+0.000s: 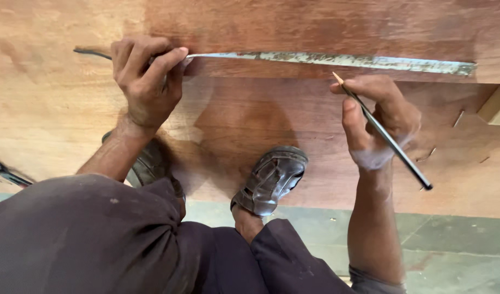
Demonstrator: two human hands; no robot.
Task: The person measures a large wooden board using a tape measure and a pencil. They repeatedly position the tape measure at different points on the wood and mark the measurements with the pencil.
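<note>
Although the head camera looks straight down, much of the scene is masked: the person's dark-clothed knees fill the lower left, and only the toe end of a second sandal shows behind the left forearm. At the far left edge a dark tool lies mostly out of frame, too cut off to name. A pale wooden block at the right edge is cropped as well.

The left hand is clenched around the near end of a long, thin metal straightedge, thumb and forefinger pinching it where it meets the plywood sheet; what looks like a dark handle or tail pokes out past the knuckles to the left, and the part inside the fist is hidden. The strip, flaked with pale paint, lies across the reddish-brown board from that hand to the upper right, seemingly resting on it.

The right hand grips a dark pencil between thumb and fingers, wrist bent, forearm rising from the lower right. The pencil's sharpened tip hovers just below the straightedge's edge; whether it touches the wood cannot be told. Its long shaft slants down and right past the heel of the hand.

A brown leather sandal is planted on the sheet between the arms. A few small nails lie near the block.
</note>
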